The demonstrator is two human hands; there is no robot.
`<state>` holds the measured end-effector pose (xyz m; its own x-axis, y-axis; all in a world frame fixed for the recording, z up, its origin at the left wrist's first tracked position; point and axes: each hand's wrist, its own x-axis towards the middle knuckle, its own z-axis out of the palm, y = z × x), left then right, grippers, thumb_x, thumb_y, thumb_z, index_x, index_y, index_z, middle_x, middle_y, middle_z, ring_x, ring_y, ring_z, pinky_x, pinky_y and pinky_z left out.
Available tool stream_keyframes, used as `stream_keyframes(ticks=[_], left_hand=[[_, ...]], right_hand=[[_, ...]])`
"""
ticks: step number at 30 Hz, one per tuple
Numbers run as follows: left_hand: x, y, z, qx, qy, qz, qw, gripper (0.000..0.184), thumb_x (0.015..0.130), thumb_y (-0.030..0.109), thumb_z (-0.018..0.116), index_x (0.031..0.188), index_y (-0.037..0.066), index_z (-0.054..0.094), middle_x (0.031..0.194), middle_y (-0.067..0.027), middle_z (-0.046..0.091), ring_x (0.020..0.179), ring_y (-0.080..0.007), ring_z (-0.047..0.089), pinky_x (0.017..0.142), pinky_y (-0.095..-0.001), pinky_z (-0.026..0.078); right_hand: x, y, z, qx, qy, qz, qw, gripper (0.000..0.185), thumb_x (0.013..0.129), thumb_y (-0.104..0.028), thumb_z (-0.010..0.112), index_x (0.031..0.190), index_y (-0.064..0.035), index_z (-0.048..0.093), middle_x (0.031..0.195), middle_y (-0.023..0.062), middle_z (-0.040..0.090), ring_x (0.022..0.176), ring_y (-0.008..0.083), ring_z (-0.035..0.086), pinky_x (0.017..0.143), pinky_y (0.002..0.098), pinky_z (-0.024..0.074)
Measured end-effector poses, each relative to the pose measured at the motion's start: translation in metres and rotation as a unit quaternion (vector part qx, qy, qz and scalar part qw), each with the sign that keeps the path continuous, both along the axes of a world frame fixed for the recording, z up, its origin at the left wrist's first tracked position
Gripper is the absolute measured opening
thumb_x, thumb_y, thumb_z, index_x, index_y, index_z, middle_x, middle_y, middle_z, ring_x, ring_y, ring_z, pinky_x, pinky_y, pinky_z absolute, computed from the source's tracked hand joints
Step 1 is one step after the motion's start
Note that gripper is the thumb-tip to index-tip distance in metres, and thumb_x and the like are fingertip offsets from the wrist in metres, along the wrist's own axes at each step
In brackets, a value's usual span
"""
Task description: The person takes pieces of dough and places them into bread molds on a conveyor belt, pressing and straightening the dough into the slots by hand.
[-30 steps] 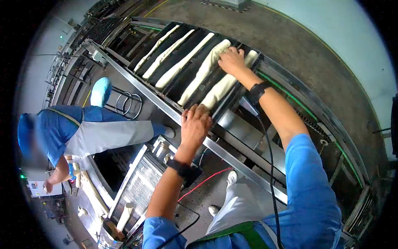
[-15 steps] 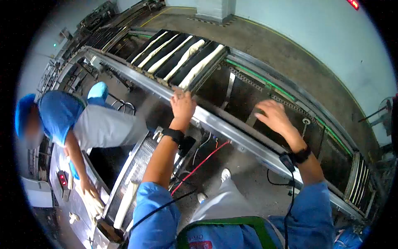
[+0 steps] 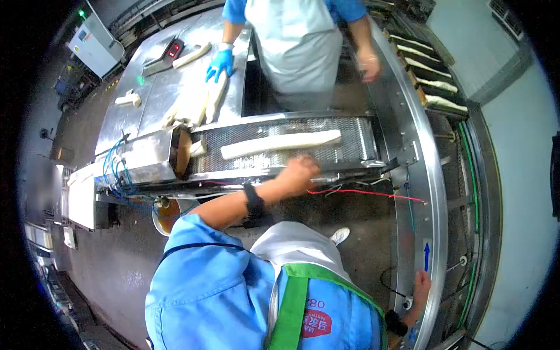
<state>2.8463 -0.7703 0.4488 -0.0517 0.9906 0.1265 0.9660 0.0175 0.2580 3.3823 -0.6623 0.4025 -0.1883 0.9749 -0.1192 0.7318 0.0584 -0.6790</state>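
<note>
My left hand (image 3: pixel 299 174) hangs over the near edge of the mesh conveyor (image 3: pixel 361 139), just below a long dough strip (image 3: pixel 280 144). Its fingers are blurred and partly bent, and whether they hold anything does not show. At the lower right, my right hand (image 3: pixel 422 286) is by the curved metal rail (image 3: pixel 436 233), beside a blue arrow mark, with its fingers curled and too small to read. A short dough piece (image 3: pixel 198 148) lies at the conveyor's left end, by the machine's opening.
Across the conveyor stands a co-worker in a white apron (image 3: pixel 297 52), a blue-gloved hand (image 3: pixel 220 63) on dough strips on the steel table (image 3: pixel 140 64). Black trays with dough strips (image 3: pixel 431 79) sit at upper right. A bucket (image 3: pixel 166 217) stands below the machine.
The view has swung left from the tray line to the mesh conveyor. My left hand has left the trays and is now by the conveyor; my right hand has moved down near the rail.
</note>
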Motion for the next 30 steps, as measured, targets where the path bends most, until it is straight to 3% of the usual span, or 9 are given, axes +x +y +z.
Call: stream_keyframes(ticks=[3,6,9,14,20,25,26,28,30], left_hand=[[-0.075,-0.043,-0.023,0.05,-0.012,0.148,0.988,0.044,0.058,0.019,0.068,0.096,0.007,0.048,0.095,-0.0116,0.05,0.087,-0.0288,0.048,0.075,-0.0384,0.039],[-0.121,-0.046,-0.07,0.16,0.136,0.211,0.955,0.047,0.057,0.022,0.069,0.096,0.006,0.046,0.089,-0.0105,0.05,0.089,-0.0279,0.048,0.074,-0.0421,0.038],[-0.127,-0.02,-0.052,-0.037,0.065,0.209,0.975,0.037,0.065,0.028,0.062,0.091,0.005,0.049,0.087,-0.012,0.05,0.087,-0.0298,0.049,0.072,-0.0415,0.039],[-0.116,0.023,-0.034,-0.164,-0.179,0.182,0.953,0.049,0.062,0.041,0.06,0.085,-0.001,0.056,0.079,-0.0214,0.058,0.07,-0.0306,0.058,0.063,-0.0389,0.045],[-0.039,0.04,-0.005,-0.005,-0.418,0.191,0.888,0.049,0.058,0.033,0.062,0.09,-0.003,0.055,0.082,-0.0214,0.057,0.078,-0.0315,0.056,0.068,-0.0362,0.044],[-0.024,0.001,-0.006,0.037,-0.549,-0.038,0.834,0.032,0.073,0.017,0.053,0.1,0.001,0.051,0.103,-0.0162,0.05,0.097,-0.0275,0.047,0.084,-0.034,0.036],[-0.046,-0.02,0.011,0.083,-0.329,-0.089,0.936,0.031,0.072,0.015,0.054,0.1,0.003,0.051,0.103,-0.0136,0.05,0.097,-0.0267,0.047,0.085,-0.0338,0.035],[-0.103,-0.078,-0.025,0.091,-0.267,0.149,0.948,0.045,0.065,0.003,0.057,0.108,0.004,0.046,0.11,-0.0154,0.046,0.104,-0.0293,0.042,0.089,-0.0361,0.032],[-0.175,-0.138,-0.061,0.042,0.036,0.259,0.964,0.057,0.056,-0.004,0.051,0.112,0.002,0.042,0.115,-0.0178,0.041,0.106,-0.035,0.038,0.09,-0.0362,0.031]], right_hand=[[-0.063,-0.019,0.05,-0.013,-0.059,0.036,0.998,0.03,0.078,-0.022,0.052,0.097,0.0016,0.052,0.085,0.0122,0.057,0.079,0.0195,0.053,0.072,0.0291,0.0406],[-0.116,-0.022,0.1,-0.053,-0.099,0.06,0.992,0.03,0.079,-0.022,0.052,0.097,0.0015,0.052,0.086,0.0121,0.057,0.081,0.0184,0.054,0.072,0.0289,0.0409],[-0.136,-0.022,0.11,-0.007,-0.11,0.075,0.991,0.03,0.079,-0.022,0.052,0.097,0.0012,0.051,0.086,0.0116,0.057,0.082,0.0175,0.054,0.071,0.0273,0.0414],[-0.231,-0.013,0.09,-0.282,0.177,0.186,0.924,0.033,0.083,-0.024,0.048,0.108,-0.0026,0.046,0.099,0.0076,0.055,0.089,0.0136,0.052,0.074,0.0262,0.0416],[-0.399,0.014,0.035,-0.495,0.464,0.169,0.714,0.051,0.083,-0.042,0.038,0.111,-0.0002,0.037,0.11,0.0134,0.045,0.095,0.0205,0.046,0.082,0.0335,0.0383],[-0.436,0.014,0.024,-0.41,0.559,0.107,0.713,0.038,0.076,-0.029,0.054,0.1,-0.0015,0.042,0.085,0.0085,0.052,0.078,0.0195,0.052,0.071,0.0328,0.044],[-0.429,0.018,0.026,-0.428,0.555,0.134,0.701,0.038,0.074,-0.028,0.055,0.097,-0.0012,0.043,0.08,0.0087,0.053,0.072,0.0197,0.054,0.067,0.0327,0.0457],[-0.417,0.029,0.033,-0.434,0.543,0.103,0.711,0.037,0.074,-0.029,0.055,0.096,-0.0013,0.043,0.077,0.0101,0.053,0.064,0.0199,0.054,0.061,0.0329,0.0473],[-0.403,0.039,0.061,-0.407,0.557,0.101,0.717,0.038,0.073,-0.029,0.055,0.097,-0.0014,0.042,0.077,0.0102,0.054,0.064,0.0189,0.055,0.06,0.032,0.048]])
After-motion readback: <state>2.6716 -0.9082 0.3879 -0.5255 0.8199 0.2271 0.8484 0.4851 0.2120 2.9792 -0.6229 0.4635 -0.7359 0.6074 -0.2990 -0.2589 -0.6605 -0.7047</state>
